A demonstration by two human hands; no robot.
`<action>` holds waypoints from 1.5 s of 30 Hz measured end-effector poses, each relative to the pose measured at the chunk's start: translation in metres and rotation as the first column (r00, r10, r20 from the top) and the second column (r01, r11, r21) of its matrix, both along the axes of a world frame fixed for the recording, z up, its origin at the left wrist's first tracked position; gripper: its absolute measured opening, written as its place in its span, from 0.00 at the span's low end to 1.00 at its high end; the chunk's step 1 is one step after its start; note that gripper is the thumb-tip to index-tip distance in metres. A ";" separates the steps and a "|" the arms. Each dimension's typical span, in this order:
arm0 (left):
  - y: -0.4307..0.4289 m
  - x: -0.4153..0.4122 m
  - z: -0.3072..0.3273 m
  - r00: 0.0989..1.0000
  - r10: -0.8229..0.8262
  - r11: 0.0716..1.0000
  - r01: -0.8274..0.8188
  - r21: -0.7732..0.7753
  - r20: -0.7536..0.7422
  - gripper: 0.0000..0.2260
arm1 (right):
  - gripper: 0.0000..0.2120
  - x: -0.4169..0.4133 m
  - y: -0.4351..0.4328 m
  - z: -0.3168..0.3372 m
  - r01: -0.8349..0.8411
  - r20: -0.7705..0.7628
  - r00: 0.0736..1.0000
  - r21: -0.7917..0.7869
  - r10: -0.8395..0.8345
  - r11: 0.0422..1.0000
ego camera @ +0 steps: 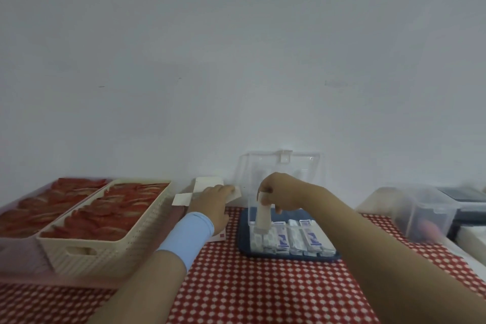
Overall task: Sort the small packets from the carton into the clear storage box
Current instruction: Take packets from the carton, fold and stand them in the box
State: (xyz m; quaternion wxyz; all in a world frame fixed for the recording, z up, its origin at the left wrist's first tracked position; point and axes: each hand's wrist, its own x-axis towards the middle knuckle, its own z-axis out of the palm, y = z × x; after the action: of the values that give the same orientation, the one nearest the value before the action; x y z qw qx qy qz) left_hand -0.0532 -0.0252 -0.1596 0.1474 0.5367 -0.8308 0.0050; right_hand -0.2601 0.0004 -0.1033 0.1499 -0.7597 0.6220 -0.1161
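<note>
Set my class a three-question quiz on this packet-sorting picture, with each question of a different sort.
1. True or false: the right hand pinches a white packet upright over the clear storage box.
2. Where does the left hand rest? A) in the cream basket; B) on the carton; C) flat on the checked cloth.
3. Fill the gap: the wristband on the left forearm is light ____.

Key: 1 true; 2 B; 3 blue.
</note>
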 end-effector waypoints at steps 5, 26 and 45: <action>-0.008 -0.007 -0.005 0.998 0.067 0.995 -0.065 -0.079 0.020 0.28 | 0.07 0.007 -0.013 0.004 0.063 0.041 0.997 -0.115 -0.059 0.991; 0.029 -0.018 0.006 0.966 -0.224 0.959 0.194 0.207 0.130 0.16 | 0.08 0.033 -0.032 -0.041 0.107 -0.251 0.966 0.148 -0.067 0.983; 0.028 -0.010 0.041 0.970 -0.171 0.960 0.203 0.192 -0.171 0.22 | 0.07 0.013 -0.013 -0.023 0.140 -0.036 0.990 0.057 -0.138 0.989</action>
State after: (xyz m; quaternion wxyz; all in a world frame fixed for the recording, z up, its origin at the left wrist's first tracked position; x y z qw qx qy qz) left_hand -0.0628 0.0027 -0.1184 0.1533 0.4669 -0.8601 -0.1369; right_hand -0.2470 -0.0129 -0.1267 0.1538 -0.7115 0.6789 -0.0956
